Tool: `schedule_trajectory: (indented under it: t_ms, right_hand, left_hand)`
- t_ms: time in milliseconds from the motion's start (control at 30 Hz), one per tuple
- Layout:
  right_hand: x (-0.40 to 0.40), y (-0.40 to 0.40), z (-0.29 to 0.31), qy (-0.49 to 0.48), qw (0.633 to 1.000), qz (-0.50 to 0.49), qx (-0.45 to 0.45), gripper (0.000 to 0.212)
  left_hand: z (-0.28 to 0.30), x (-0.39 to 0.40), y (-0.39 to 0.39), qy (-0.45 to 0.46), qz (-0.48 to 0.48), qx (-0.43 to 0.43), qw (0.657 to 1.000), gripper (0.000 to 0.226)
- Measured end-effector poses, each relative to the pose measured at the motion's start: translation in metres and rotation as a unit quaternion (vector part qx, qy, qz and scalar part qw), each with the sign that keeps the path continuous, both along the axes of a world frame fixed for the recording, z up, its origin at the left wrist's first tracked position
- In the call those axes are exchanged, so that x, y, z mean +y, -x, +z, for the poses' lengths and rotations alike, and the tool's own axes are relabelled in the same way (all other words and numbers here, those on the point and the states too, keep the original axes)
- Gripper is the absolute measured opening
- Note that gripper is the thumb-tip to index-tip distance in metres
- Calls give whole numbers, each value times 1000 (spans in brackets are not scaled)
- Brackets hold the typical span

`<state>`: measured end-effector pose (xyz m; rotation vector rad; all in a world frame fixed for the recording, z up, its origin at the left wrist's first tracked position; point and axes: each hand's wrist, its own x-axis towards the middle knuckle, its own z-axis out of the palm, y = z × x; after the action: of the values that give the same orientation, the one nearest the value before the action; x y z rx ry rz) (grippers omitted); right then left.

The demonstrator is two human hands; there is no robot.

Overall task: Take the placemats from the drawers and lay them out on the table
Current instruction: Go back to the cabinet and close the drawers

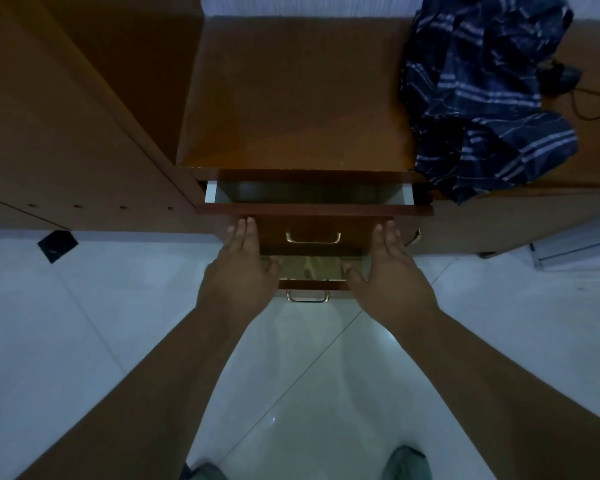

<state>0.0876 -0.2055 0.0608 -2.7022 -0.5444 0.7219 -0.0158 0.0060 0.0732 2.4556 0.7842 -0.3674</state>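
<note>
A brown wooden cabinet has two drawers pulled out. The top drawer (314, 209) stands slightly open, with a white inner wall and a brass handle (313, 238) on its front. The lower drawer (312, 284) is out further, and something pale greenish lies inside it (310, 266); I cannot tell what it is. My left hand (241, 268) and my right hand (390, 271) are flat, fingers extended, against the left and right parts of the top drawer's front. Neither hand holds anything.
The cabinet top (291, 98) carries a crumpled dark blue striped cloth (485, 95) at the right and a black cable (589, 102) behind it. A tall wooden wardrobe (66, 116) stands at the left. White tiled floor (84, 323) lies below, with a black object (58, 245).
</note>
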Motion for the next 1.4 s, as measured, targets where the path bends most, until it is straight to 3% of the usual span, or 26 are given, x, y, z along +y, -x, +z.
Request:
schedule_trajectory:
  t_ms: [700,933,1133,1333,1400]
  right_hand:
    - [24,-41,-13,11,996,8,-87,94]
    - [14,0,-26,25,998,7,-49,82]
    - [-8,60,-61,57,997,-4,-50,58]
    - [-22,84,-101,105,993,13,52,76]
    - [-19,84,-109,75,990,-53,109,76]
  left_hand:
    - [-15,26,-47,-73,-31,19,997,84]
    - [-26,2,-3,-113,-46,17,992,85]
    - [-73,-32,59,-104,-68,96,988,80]
    - [-109,-40,74,-45,-87,169,981,78]
    - [-118,-39,69,-20,-74,169,983,79]
